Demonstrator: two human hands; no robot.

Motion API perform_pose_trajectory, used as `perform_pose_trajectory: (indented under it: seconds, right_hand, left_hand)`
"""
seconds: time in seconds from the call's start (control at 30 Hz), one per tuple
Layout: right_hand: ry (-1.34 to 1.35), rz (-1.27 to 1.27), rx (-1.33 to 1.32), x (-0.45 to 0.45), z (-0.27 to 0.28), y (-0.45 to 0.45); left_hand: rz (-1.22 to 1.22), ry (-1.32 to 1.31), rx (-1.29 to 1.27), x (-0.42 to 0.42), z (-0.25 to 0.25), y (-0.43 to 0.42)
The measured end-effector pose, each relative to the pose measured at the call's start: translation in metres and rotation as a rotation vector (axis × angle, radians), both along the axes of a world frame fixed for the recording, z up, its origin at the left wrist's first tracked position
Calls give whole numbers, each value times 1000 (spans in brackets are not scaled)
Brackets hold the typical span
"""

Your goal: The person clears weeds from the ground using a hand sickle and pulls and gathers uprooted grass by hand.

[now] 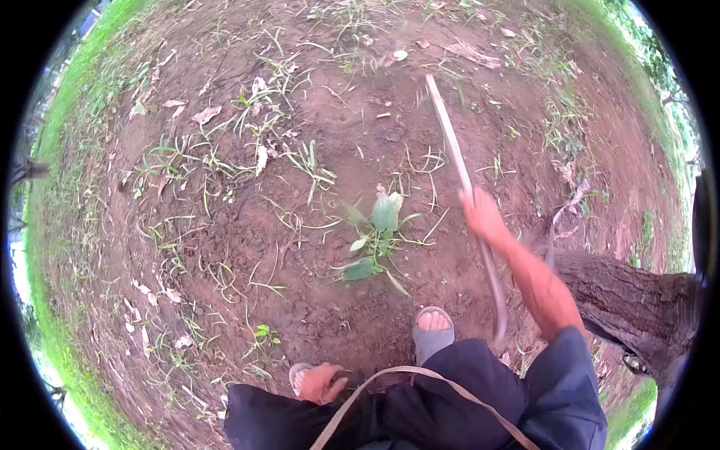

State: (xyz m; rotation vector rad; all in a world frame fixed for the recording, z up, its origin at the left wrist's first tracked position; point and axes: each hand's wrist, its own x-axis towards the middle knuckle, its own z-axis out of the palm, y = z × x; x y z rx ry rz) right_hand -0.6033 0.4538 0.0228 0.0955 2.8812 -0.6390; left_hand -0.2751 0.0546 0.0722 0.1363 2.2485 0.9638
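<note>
In the head view, the right hand [481,214] had its fingers wrapped around a long stick [454,150], which slanted over soil [379,161] to the right of a leafy plant [386,214]. The left hand [322,384] was beside a shoe [298,372]; whether its bent fingers held anything could not be told.

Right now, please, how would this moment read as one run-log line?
right hand: gripping long pale wooden stick | left hand: beside black-clothed left knee, grip unclear | around: reddish-brown soil, scattered green plants
</note>
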Motion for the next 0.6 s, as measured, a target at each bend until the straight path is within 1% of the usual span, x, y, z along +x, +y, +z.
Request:
perform_pose_trajectory:
  seconds: [0.03,0.07,0.1,0.17,0.2,0.23,0.27,0.3,0.33,0.37,0.4,0.43,0.47,0.5,0.57,0.6]
  right_hand:
    - [21,27,-120,-39,10,-14]
    - [-77,-63,-200,-77,27,-34]
    - [-17,-137,-234,-108,27,-50]
    - [-175,-314,-452,-136,43,-84]
    - [-176,-310,-453,-134,39,-86]
    - [-27,-35,-196,-128,31,-88]
    - [119,240,66,-120,16,-86]
    - [149,486,348,-109,-19,-69]
    - [349,690,390,-68,-13,-57]
    - [271,645,335,-29,-5,-50]
    - [-81,515,259,6,19,-51]
    - [-280,287,140,32,45,-56]
    - [-465,55,21,41,59,-61]
    - [-469,57,24,36,56,-58]
    - [-125,420,96,18,37,-47]
    - [-99,239,-17,-8,18,-50]
  left_hand:
    - [38,45,49,4,-2,-1]
    - [36,41,45,13,-16,-7]
    - [-6,-60,54,25,-39,-14]
    - [-36,-162,56,25,-37,-14]
    - [49,-20,74,25,-30,-8]
    - [140,127,95,22,-24,-4]
    - [77,61,48,8,-7,-2]
    - [87,58,53,9,-13,-4]
    - [67,111,66,14,-23,-6]
    - [52,161,78,20,-28,-6]
    - [64,148,81,24,-28,-8]
    - [32,105,63,24,-29,-10]
    - [1,69,46,21,-31,-10]
    - [4,65,48,21,-34,-9]
    - [-17,101,125,28,-44,-14]
    - [-83,25,148,41,-65,-21]
